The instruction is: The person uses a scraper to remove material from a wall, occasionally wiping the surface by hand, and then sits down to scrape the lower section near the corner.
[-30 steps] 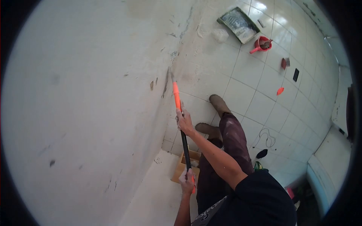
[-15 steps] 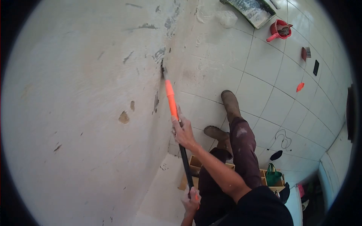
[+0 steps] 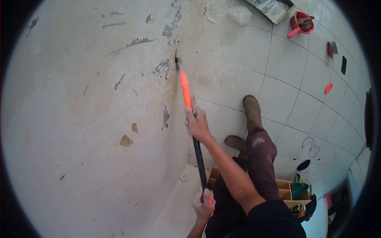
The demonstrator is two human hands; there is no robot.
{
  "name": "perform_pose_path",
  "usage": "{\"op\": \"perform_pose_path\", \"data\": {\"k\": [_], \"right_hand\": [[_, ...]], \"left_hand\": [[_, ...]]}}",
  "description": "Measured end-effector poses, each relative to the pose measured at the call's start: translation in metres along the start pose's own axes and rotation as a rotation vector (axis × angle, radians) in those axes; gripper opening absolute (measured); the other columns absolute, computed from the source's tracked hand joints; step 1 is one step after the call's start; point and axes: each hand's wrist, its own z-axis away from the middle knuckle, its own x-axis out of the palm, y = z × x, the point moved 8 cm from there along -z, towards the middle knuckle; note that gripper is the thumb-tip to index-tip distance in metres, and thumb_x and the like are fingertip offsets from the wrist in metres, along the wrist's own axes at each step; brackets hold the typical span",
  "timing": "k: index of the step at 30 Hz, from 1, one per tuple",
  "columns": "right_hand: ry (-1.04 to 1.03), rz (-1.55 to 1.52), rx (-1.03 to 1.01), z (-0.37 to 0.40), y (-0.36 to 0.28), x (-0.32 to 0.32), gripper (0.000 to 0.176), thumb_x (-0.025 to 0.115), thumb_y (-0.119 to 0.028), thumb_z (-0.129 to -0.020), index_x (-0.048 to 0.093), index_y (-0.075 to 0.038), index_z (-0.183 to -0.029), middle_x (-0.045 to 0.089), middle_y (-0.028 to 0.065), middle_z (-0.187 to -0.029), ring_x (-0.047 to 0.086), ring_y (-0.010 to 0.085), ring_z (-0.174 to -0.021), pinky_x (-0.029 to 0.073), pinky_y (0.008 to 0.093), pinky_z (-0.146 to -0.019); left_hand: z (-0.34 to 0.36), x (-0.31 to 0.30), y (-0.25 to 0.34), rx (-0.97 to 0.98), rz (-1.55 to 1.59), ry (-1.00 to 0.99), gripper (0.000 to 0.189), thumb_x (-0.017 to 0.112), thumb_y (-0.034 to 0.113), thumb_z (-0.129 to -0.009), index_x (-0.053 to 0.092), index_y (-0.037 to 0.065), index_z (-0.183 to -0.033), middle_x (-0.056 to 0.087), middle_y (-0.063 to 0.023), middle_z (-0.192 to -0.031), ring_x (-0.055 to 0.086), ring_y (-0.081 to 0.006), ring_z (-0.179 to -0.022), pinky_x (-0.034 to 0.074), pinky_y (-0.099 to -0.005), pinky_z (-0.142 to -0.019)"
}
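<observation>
A long-handled scraper (image 3: 199, 158) with a black shaft and orange grip sections runs from low in the view up to the wall. Its thin head (image 3: 178, 61) meets the wall (image 3: 79, 139) near the corner with the floor, beside grey bare patches. My right hand (image 3: 198, 123), dusted white, is wrapped round the shaft just below the upper orange section. Lower down, my left hand (image 3: 204, 204) grips the handle near its orange end.
On the tiled floor (image 3: 285, 87) lie a tray (image 3: 278, 16) with white residue, a red dipper (image 3: 301, 23) holding tools, a brush (image 3: 331, 49), a black phone-like object (image 3: 343, 64) and a cable (image 3: 311, 148). A wooden compartment box (image 3: 283, 184) stands behind my legs.
The scraper's head has moved a little up along the wall, with both hands still on the handle. The view has shifted, so the floor things appear farther right.
</observation>
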Motion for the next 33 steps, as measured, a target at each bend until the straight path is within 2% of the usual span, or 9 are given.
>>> {"op": "perform_pose_path", "data": {"k": [6,10,12,15,20,28,30,31,33], "right_hand": [[-0.06,-0.131,0.072,0.018,-0.019,0.004,0.066,0.053,-0.028,-0.107,0.023,-0.01,-0.164,0.042,-0.0051,-0.063,0.043,0.0059,-0.048,0.04,0.0261,-0.042],[-0.002,-0.065,0.002,-0.039,-0.033,-0.006,0.066,0.052,-0.026,-0.108,0.021,-0.011,-0.164,0.042,-0.005,-0.063,0.044,0.0058,-0.048,0.04,0.0263,-0.041],[-0.006,-0.138,0.02,-0.045,-0.054,-0.019,0.064,0.053,-0.021,-0.105,0.028,0.001,-0.16,0.054,-0.0006,-0.07,0.049,0.0088,-0.053,0.043,0.0287,-0.049],[-0.011,-0.091,-0.012,-0.024,-0.039,-0.01,0.065,0.052,-0.027,-0.108,0.022,-0.01,-0.164,0.044,-0.0045,-0.062,0.043,0.0059,-0.047,0.04,0.0267,-0.039],[0.056,0.071,-0.121,-0.07,-0.035,-0.008,0.065,0.05,-0.028,-0.108,0.022,-0.01,-0.164,0.044,-0.004,-0.061,0.044,0.0068,-0.044,0.041,0.0268,-0.039],[-0.041,-0.038,0.059,0.045,-0.036,0.02,0.066,0.05,-0.024,-0.106,0.023,0.0,-0.161,0.044,0.0007,-0.071,0.043,0.0094,-0.061,0.042,0.0302,-0.056],[-0.037,-0.083,0.087,0.063,-0.051,0.026,0.066,0.051,-0.023,-0.106,0.023,0.0,-0.161,0.046,0.0008,-0.07,0.045,0.0097,-0.061,0.042,0.0299,-0.057],[-0.045,-0.082,0.084,0.054,-0.043,0.029,0.066,0.051,-0.023,-0.106,0.023,0.0,-0.161,0.046,0.0008,-0.07,0.045,0.0097,-0.061,0.042,0.0299,-0.057],[0.049,0.072,-0.13,0.011,-0.043,0.016,0.064,0.052,-0.026,-0.108,0.025,-0.01,-0.163,0.046,-0.0054,-0.064,0.046,0.0053,-0.049,0.041,0.0251,-0.045]], "left_hand": [[0.016,0.008,-0.009,0.046,0.025,0.0,0.032,0.05,0.024,-0.108,0.054,0.002,-0.085,0.053,-0.0065,-0.062,0.051,-0.0138,-0.041,0.04,-0.0285,-0.036],[-0.012,0.023,0.044,0.041,-0.015,-0.007,0.032,0.05,0.024,-0.108,0.054,0.001,-0.085,0.053,-0.0062,-0.063,0.051,-0.0133,-0.042,0.039,-0.0274,-0.036],[-0.011,0.037,0.042,0.052,0.01,-0.022,0.033,0.052,0.025,-0.108,0.053,0.002,-0.085,0.054,-0.0058,-0.064,0.051,-0.0127,-0.043,0.039,-0.0273,-0.037],[0.014,0.027,0.022,0.0,0.055,0.036,0.034,0.054,0.027,-0.107,0.053,0.002,-0.084,0.054,-0.0062,-0.065,0.051,-0.0125,-0.043,0.039,-0.0273,-0.037],[-0.02,0.027,0.08,0.066,-0.056,-0.033,0.034,0.053,0.027,-0.108,0.056,0.003,-0.085,0.055,-0.0035,-0.063,0.051,-0.011,-0.043,0.039,-0.0261,-0.037],[0.059,-0.026,-0.006,0.041,-0.108,0.028,0.037,0.052,0.03,-0.108,0.055,0.003,-0.084,0.054,-0.0042,-0.062,0.051,-0.013,-0.041,0.041,-0.0281,-0.038],[0.08,-0.04,-0.014,-0.18,-0.082,0.064,0.043,0.068,0.046,-0.097,0.054,0.007,-0.088,0.062,0.0029,-0.071,0.064,-0.0158,-0.059,0.059,-0.0338,-0.063],[0.076,-0.036,-0.005,-0.176,-0.077,0.069,0.043,0.068,0.046,-0.097,0.054,0.007,-0.088,0.062,0.0029,-0.071,0.064,-0.0158,-0.059,0.059,-0.0338,-0.063],[0.048,-0.012,0.033,0.055,-0.018,0.026,0.036,0.054,0.024,-0.107,0.057,0.001,-0.08,0.054,-0.004,-0.059,0.051,-0.011,-0.043,0.037,-0.0258,-0.037]]}}
